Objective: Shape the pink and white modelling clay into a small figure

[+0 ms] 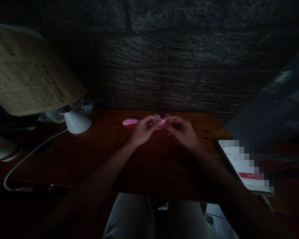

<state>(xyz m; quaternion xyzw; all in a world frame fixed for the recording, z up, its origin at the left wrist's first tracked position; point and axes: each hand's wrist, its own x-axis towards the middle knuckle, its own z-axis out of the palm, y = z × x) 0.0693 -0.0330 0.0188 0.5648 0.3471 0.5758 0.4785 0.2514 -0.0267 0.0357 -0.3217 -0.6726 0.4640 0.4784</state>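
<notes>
Lampshade point(35, 71): newsprint pattern, "llection" legible, upper left of frame
White container point(2, 148): left edge, inside hidden
Worktop point(97, 159): brown wood, pink lump point(130, 121) on it
Wall point(149, 56): dark blocks, top
Pink piece point(162, 122): frame centre, in left hand point(145, 130) and right hand point(184, 130), narrow fingertip grip

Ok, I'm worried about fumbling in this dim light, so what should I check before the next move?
1. Small pink piece held: ok, at the fingertips of the left hand and right hand.
2. Larger pink lump on the table: ok, left of the left hand.
3. Lamp clear of both hands: ok, standing farther left.
4. Grey thing behind the fingers identified: cannot tell, partly hidden.
5. Lighting: not ok, dark.
</notes>
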